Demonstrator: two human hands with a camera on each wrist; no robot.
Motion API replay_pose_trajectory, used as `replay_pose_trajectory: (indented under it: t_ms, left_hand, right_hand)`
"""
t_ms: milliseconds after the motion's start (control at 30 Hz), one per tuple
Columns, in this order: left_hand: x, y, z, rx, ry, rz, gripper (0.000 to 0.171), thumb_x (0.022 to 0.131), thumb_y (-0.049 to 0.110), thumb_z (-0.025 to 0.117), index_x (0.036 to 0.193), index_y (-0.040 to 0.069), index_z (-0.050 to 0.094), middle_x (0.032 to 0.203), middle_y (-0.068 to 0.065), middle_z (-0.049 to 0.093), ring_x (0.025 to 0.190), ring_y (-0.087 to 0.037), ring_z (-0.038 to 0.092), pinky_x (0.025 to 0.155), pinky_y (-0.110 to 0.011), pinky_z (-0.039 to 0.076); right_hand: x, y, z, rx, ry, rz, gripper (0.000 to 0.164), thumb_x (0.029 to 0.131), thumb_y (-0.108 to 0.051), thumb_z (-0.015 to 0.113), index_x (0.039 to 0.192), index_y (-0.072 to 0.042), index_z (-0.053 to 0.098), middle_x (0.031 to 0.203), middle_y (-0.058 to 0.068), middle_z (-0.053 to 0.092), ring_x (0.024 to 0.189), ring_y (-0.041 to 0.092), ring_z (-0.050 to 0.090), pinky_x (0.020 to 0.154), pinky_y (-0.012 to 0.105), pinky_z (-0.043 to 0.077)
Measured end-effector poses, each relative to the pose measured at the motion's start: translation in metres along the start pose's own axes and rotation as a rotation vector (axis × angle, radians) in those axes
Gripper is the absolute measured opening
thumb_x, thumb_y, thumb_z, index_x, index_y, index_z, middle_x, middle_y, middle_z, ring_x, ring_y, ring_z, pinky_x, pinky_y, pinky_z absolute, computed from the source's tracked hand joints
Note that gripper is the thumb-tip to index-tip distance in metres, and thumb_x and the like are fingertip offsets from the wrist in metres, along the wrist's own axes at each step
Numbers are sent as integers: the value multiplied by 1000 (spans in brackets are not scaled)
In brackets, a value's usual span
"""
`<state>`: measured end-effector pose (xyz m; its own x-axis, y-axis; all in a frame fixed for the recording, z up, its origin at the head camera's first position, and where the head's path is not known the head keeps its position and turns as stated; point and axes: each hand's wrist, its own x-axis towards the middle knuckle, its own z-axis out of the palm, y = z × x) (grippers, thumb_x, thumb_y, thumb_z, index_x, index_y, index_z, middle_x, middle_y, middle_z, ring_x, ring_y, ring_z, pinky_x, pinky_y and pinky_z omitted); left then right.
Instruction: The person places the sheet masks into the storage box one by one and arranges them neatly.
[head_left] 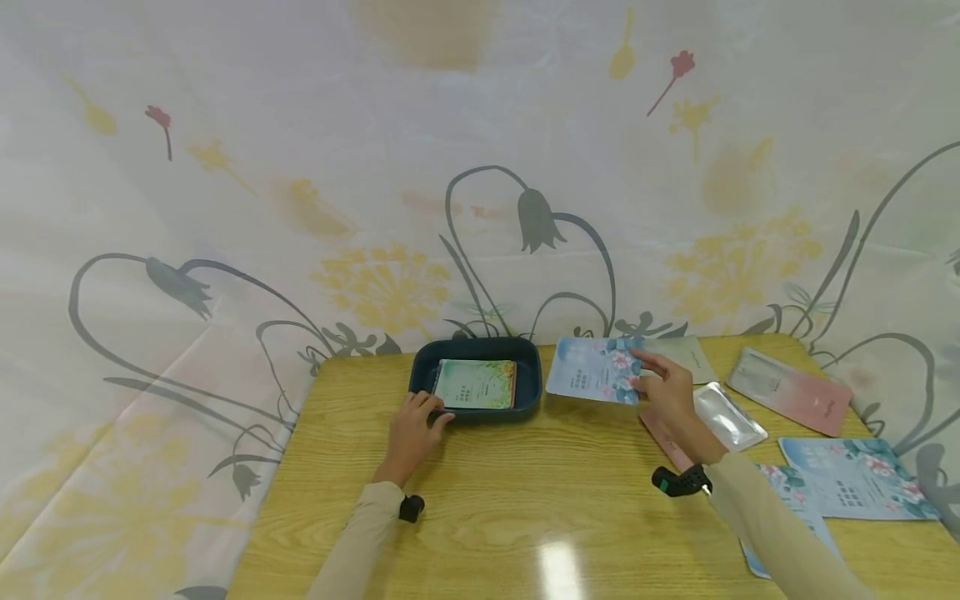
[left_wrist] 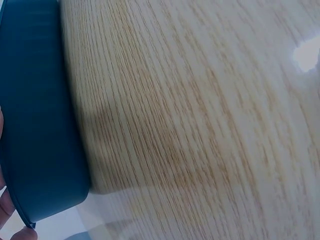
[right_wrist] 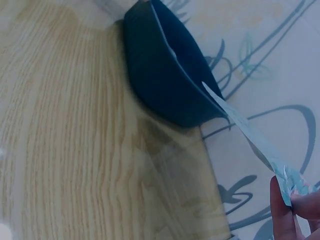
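A dark blue plastic basin (head_left: 528,375) stands at the back of the wooden table. Inside it lies a green sachet (head_left: 480,383) with a leafy print. My left hand (head_left: 412,429) grips the basin's front left corner, fingers over the rim; in the left wrist view, fingertips and thumb show beside the basin wall (left_wrist: 42,110). My right hand (head_left: 670,398) pinches a light blue flowered sachet (head_left: 588,371) by its right edge, holding it above the table just right of the basin. Seen edge-on in the right wrist view, the sachet (right_wrist: 250,135) overlaps the basin's rim.
On the right, a pink and silver sachet (head_left: 795,392), a silver one (head_left: 727,417) and a pale one (head_left: 686,357) lie spread out. More blue flowered sachets (head_left: 858,479) lie near the right edge, partly under my right sleeve (head_left: 772,525). A printed curtain (head_left: 480,167) hangs behind the table.
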<state>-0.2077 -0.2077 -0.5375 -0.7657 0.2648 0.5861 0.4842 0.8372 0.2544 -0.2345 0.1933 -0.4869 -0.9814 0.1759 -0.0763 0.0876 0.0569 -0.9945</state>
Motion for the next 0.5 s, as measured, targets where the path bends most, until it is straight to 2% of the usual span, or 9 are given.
replay_pose_trajectory:
  t_ms: [500]
  left_hand:
    - [0,0,0,-3,-4,-4,17,79,22,77,83,12,64,82,-5,56,73,-20,46,57,-35,46]
  right_hand:
    - [3,-25,14,183,-60,-10,49,85,11,58,133,2,51,96,-5,61,69,6,62,61,20,52]
